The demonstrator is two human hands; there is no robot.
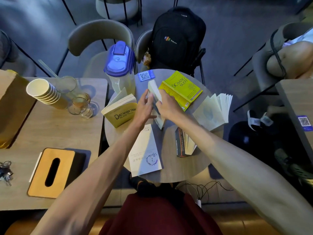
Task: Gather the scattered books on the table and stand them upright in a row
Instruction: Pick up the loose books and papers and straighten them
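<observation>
Several books lie on a round grey table. My right hand grips a pale book held upright on its edge at the table's middle. My left hand is beside it with fingers spread, touching its left side. A mustard book stands half open at the left. A yellow-green book leans at the back right. An open white book fans out at the right. A dark-spined book and a flat white book lie near me.
A clear pitcher with a blue lid stands at the round table's back left, by a QR sticker. The left wooden table holds stacked paper cups, glasses, a tissue box and keys. A black backpack sits on a chair behind.
</observation>
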